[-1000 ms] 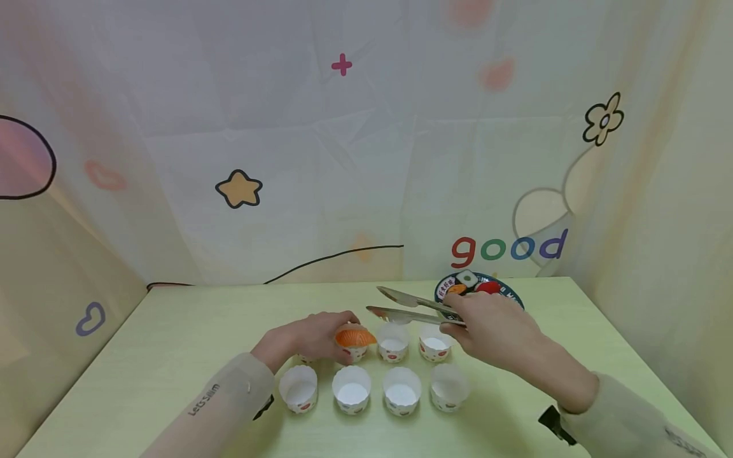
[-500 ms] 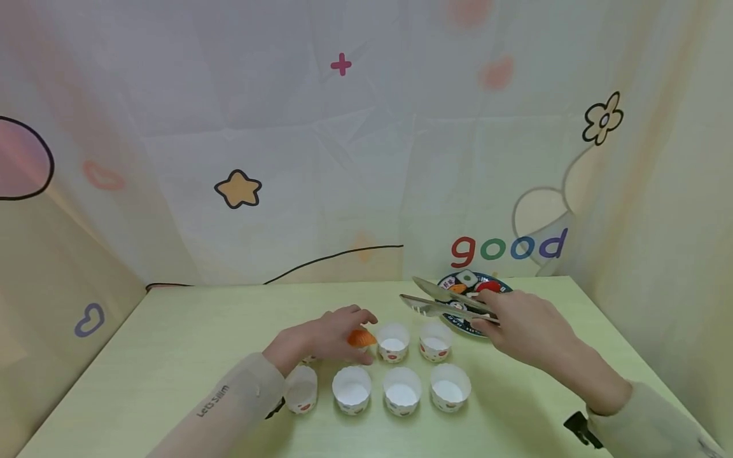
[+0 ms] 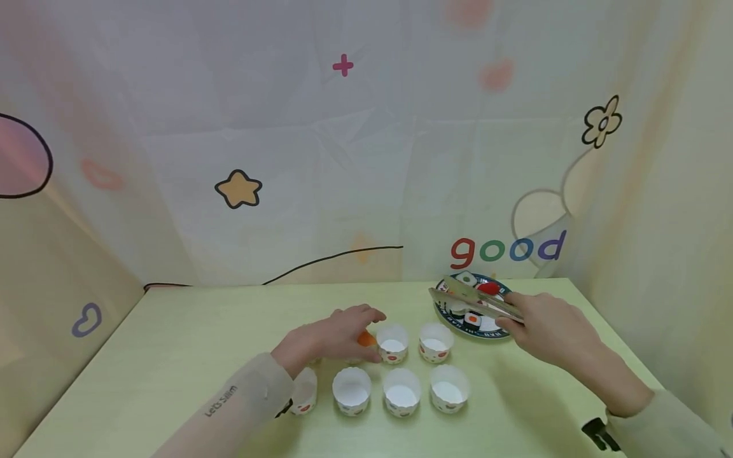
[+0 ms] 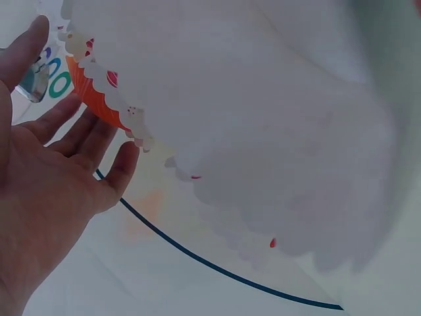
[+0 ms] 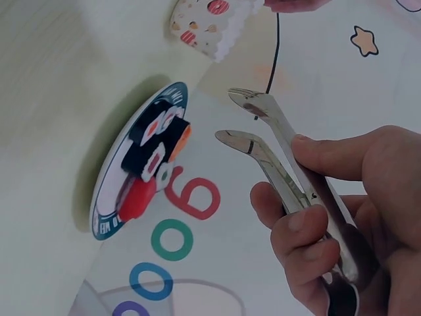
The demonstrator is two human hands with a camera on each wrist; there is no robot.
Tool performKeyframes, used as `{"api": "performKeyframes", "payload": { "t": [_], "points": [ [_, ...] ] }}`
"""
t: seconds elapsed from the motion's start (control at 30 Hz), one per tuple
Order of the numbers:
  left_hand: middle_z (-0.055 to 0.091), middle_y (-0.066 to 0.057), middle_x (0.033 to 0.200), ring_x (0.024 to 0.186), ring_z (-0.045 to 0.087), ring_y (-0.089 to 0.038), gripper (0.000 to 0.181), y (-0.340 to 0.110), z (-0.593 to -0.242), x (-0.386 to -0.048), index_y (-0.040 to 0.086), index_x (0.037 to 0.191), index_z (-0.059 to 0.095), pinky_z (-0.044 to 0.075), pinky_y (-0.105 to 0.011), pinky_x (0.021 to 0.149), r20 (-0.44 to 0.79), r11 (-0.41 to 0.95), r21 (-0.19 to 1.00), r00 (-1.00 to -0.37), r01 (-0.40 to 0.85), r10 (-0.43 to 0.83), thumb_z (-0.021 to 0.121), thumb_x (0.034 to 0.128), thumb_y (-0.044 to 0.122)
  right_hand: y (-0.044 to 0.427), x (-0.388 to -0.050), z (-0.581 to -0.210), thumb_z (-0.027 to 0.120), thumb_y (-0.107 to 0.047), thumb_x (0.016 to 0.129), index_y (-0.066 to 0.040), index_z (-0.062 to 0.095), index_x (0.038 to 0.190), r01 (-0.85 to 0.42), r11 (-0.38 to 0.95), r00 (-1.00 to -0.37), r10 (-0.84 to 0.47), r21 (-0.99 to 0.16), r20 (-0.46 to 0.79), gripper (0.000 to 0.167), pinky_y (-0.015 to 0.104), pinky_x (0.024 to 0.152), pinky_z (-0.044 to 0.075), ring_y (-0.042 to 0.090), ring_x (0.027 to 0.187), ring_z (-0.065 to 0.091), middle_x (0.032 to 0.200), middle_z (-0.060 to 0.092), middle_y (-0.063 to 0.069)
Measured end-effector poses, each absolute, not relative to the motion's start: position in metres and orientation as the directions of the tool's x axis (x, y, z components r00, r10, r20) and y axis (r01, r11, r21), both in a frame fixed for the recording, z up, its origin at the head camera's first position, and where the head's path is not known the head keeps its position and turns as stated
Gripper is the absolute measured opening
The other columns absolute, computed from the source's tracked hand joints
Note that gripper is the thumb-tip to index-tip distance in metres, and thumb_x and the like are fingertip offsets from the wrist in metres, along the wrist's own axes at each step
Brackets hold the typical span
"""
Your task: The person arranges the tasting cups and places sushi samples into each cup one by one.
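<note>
My left hand (image 3: pixel 338 337) reaches over the back row of paper cups, fingers and thumb spread beside the third cup (image 3: pixel 393 343). Partly hidden behind those fingers is an orange sushi piece (image 3: pixel 366 339), which shows as a salmon topping (image 4: pixel 95 99) in a cup in the left wrist view. Whether my fingers touch that cup I cannot tell. My right hand (image 3: pixel 558 331) grips metal tongs (image 5: pixel 283 125) over the plate (image 3: pixel 445 318). The tong tips stand apart with nothing between them. On the plate lie toy sushi rolls (image 5: pixel 152 161) and a red piece (image 5: pixel 137 199).
Several white paper cups, such as this front cup (image 3: pixel 352 391), stand in two rows on the pale table (image 3: pixel 189 356). A printed curtain (image 3: pixel 321 159) hangs behind the table and along its sides.
My right hand has carried the tongs right, away from the back cups to over the plate. My left hand has shifted right from the second back cup toward the third, with its fingers spreading.
</note>
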State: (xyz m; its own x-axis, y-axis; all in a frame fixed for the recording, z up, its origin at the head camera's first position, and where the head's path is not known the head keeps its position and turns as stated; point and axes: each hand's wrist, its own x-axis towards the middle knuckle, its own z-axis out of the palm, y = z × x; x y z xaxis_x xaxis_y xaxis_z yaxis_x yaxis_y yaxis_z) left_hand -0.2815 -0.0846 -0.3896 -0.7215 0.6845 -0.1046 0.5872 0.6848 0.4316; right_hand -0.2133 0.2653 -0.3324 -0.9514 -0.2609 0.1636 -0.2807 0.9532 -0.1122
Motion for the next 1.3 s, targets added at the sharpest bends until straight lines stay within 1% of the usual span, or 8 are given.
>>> {"api": "performKeyframes", "payload": {
  "t": [0.4, 0.57, 0.7, 0.77, 0.83, 0.93, 1.0, 1.3],
  "points": [
    [0.051, -0.005, 0.149, 0.136, 0.046, -0.022, 0.072, -0.075, -0.392, -0.281, 0.01, 0.153, 0.044, 0.03, -0.049, 0.113, -0.132, 0.73, 0.336, -0.737, 0.595, 0.663, 0.073, 0.0958, 0.042, 0.291, -0.219, -0.341, 0.073, -0.028, 0.095, -0.004, 0.064, 0.091, -0.215, 0.966, -0.971, -0.197, -0.14, 0.136, 0.026, 0.034, 0.049, 0.037, 0.017, 0.057, 0.047, 0.069, 0.054, -0.001],
    [0.056, -0.004, 0.144, 0.132, 0.05, -0.021, 0.072, -0.072, -0.391, -0.28, 0.01, 0.153, 0.044, 0.032, -0.049, 0.112, -0.131, 0.729, 0.331, -0.736, 0.599, 0.664, 0.073, 0.0957, 0.042, 0.298, -0.22, -0.341, 0.074, -0.031, 0.094, -0.001, 0.069, 0.096, -0.204, 0.968, -0.977, -0.19, -0.148, 0.1, 0.03, 0.037, 0.052, 0.04, 0.019, 0.061, 0.051, 0.076, 0.063, 0.0],
    [0.058, -0.004, 0.141, 0.13, 0.052, -0.021, 0.071, -0.071, -0.389, -0.28, 0.01, 0.153, 0.044, 0.032, -0.049, 0.111, -0.139, 0.735, 0.324, -0.738, 0.596, 0.66, 0.073, 0.0958, 0.042, 0.3, -0.221, -0.338, 0.075, -0.031, 0.093, 0.005, 0.071, 0.104, -0.206, 0.969, -0.978, -0.198, -0.14, 0.07, 0.037, 0.047, 0.062, 0.052, 0.027, 0.072, 0.063, 0.088, 0.071, 0.011],
    [0.057, -0.004, 0.142, 0.131, 0.051, -0.021, 0.072, -0.072, -0.388, -0.279, 0.011, 0.153, 0.043, 0.032, -0.049, 0.111, -0.148, 0.741, 0.317, -0.741, 0.592, 0.656, 0.073, 0.0958, 0.043, 0.302, -0.221, -0.335, 0.074, -0.031, 0.093, 0.006, 0.072, 0.105, -0.209, 0.968, -0.977, -0.203, -0.138, 0.058, 0.038, 0.049, 0.064, 0.052, 0.028, 0.075, 0.064, 0.09, 0.072, 0.012],
    [0.057, -0.004, 0.143, 0.132, 0.051, -0.021, 0.073, -0.072, -0.385, -0.278, 0.011, 0.153, 0.043, 0.032, -0.049, 0.112, -0.157, 0.746, 0.312, -0.742, 0.589, 0.652, 0.073, 0.0956, 0.044, 0.305, -0.219, -0.333, 0.074, -0.031, 0.094, 0.004, 0.073, 0.104, -0.209, 0.967, -0.978, -0.204, -0.146, 0.046, 0.037, 0.048, 0.063, 0.051, 0.027, 0.074, 0.063, 0.087, 0.071, 0.009],
    [0.055, -0.004, 0.145, 0.135, 0.049, -0.022, 0.074, -0.072, -0.38, -0.277, 0.011, 0.154, 0.042, 0.032, -0.05, 0.113, -0.173, 0.754, 0.298, -0.744, 0.585, 0.645, 0.072, 0.0956, 0.045, 0.309, -0.217, -0.331, 0.072, -0.031, 0.095, 0.0, 0.075, 0.099, -0.201, 0.963, -0.979, -0.201, -0.179, 0.017, 0.031, 0.039, 0.055, 0.043, 0.019, 0.067, 0.054, 0.077, 0.064, -0.001],
    [0.054, -0.004, 0.147, 0.137, 0.047, -0.022, 0.075, -0.072, -0.376, -0.277, 0.011, 0.155, 0.041, 0.031, -0.051, 0.113, -0.183, 0.759, 0.291, -0.745, 0.583, 0.642, 0.072, 0.0957, 0.045, 0.311, -0.215, -0.33, 0.072, -0.031, 0.095, -0.002, 0.075, 0.098, -0.2, 0.96, -0.979, -0.203, -0.196, 0.004, 0.03, 0.037, 0.054, 0.041, 0.018, 0.066, 0.052, 0.075, 0.061, -0.003],
    [0.043, -0.006, 0.158, 0.145, 0.039, -0.023, 0.076, -0.061, -0.366, -0.277, 0.012, 0.157, 0.04, 0.026, -0.056, 0.117, -0.257, 0.785, 0.23, -0.742, 0.576, 0.619, 0.071, 0.0963, 0.045, 0.317, -0.214, -0.332, 0.072, -0.029, 0.095, -0.001, 0.077, 0.105, -0.183, 0.951, -0.978, -0.203, -0.249, -0.056, 0.03, 0.036, 0.052, 0.042, 0.017, 0.061, 0.052, 0.074, 0.061, -0.003]
  ]
}}
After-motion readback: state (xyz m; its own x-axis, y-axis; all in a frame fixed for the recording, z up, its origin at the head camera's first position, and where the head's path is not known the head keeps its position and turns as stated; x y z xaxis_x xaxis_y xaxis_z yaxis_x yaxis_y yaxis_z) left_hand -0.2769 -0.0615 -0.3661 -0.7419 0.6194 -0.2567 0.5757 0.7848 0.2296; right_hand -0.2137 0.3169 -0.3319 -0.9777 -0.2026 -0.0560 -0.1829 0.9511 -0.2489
